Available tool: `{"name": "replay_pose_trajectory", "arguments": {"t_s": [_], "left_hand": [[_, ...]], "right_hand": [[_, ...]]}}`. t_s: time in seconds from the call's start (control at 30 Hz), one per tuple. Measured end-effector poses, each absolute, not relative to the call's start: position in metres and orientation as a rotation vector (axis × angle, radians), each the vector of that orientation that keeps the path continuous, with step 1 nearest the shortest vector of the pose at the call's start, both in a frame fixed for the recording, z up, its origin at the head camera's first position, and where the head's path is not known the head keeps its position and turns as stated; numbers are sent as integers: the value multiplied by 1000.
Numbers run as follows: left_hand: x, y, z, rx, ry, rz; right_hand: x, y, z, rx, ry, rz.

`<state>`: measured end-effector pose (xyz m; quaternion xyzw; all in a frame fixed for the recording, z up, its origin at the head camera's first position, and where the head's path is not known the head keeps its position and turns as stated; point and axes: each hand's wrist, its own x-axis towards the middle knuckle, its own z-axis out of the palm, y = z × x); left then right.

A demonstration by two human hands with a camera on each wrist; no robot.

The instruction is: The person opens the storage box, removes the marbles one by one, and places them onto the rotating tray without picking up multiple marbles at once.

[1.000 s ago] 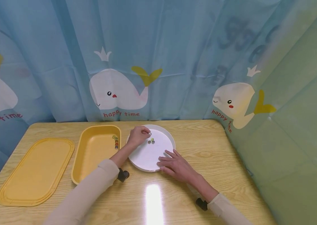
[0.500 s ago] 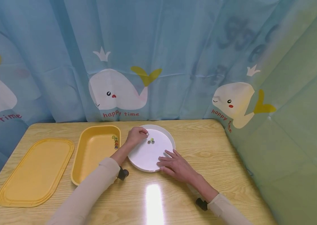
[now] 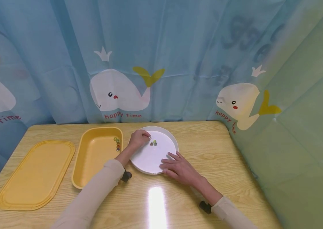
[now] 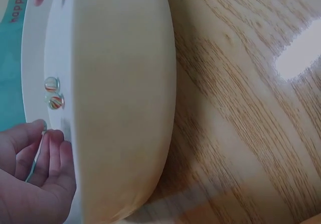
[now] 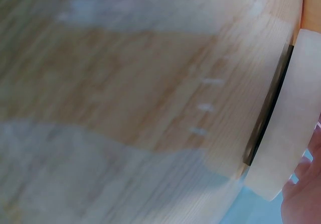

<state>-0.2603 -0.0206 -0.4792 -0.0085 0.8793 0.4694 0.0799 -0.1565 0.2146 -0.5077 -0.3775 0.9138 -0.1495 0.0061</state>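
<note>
On my feeds, the left hand [image 3: 139,139] has its thumb and fingers pinched together on a small glassy marble [image 4: 44,126], mostly hidden by the fingertips, over the far left part of the white dish [image 3: 150,162]. The right hand [image 3: 180,168] lies across the near right rim of the dish, fingers spread apart and gripping nothing; I can't tell whether their tips touch the dish's bottom.

Inside the dish, beyond its middle, I count three loose marbles [image 3: 155,144] grouped close together; my left wrist view shows red stripes in the glass. Just left of the dish sits a deep yellow bin [image 3: 95,159], with a line of small coloured marbles [image 3: 118,144] along its wall nearest the dish. Farther left of the dish, past the bin, I see a flat yellow tray [image 3: 36,175].

All of this stands on a wood-grain tabletop [image 3: 207,143], with a bright patch of glare on the near side of the dish. Behind the dish hangs a blue curtain [image 3: 184,35] printed with white whales and "happy time"; well to the dish's right, a greenish curtain [image 3: 307,152] slants past the tabletop's edge.
</note>
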Motion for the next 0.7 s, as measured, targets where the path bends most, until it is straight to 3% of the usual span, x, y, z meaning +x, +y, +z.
{"name": "replay_pose_trajectory", "arguments": {"t_s": [0.7], "left_hand": [[-260,-16,-481,-12,2673,1278]], "right_hand": [[-157,216,-509,-1201,2860,-493]]}}
